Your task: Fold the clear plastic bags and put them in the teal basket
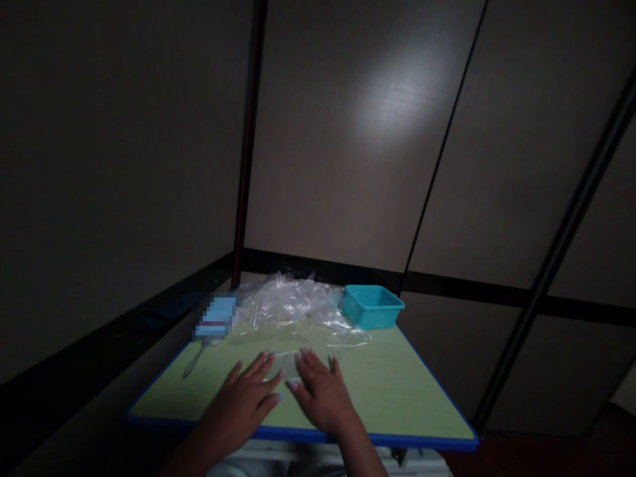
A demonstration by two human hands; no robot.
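Green tabletop (397, 391) beneath two spread hands (285, 397)

Couldn't really pin down what kind of room this was, tbh, but it looked like a plain, dim indoor spot set up for small tabletop work. Just beyond the left hand (244, 401) and right hand (322, 394) sat a loose heap of crinkly clear plastic bags or film (293, 305), and past the right hand, off to its right, was an open turquoise rectangular plastic tub (375, 315). Both hands were over a small pale-green tabletop with a blue edge (397, 391). Ahead of them rose big flat brownish-grey panels (338, 165) with dark strips between, kinda like wall cladding or wardrobe doors. Could've been a home or a little workroom, can't say which.
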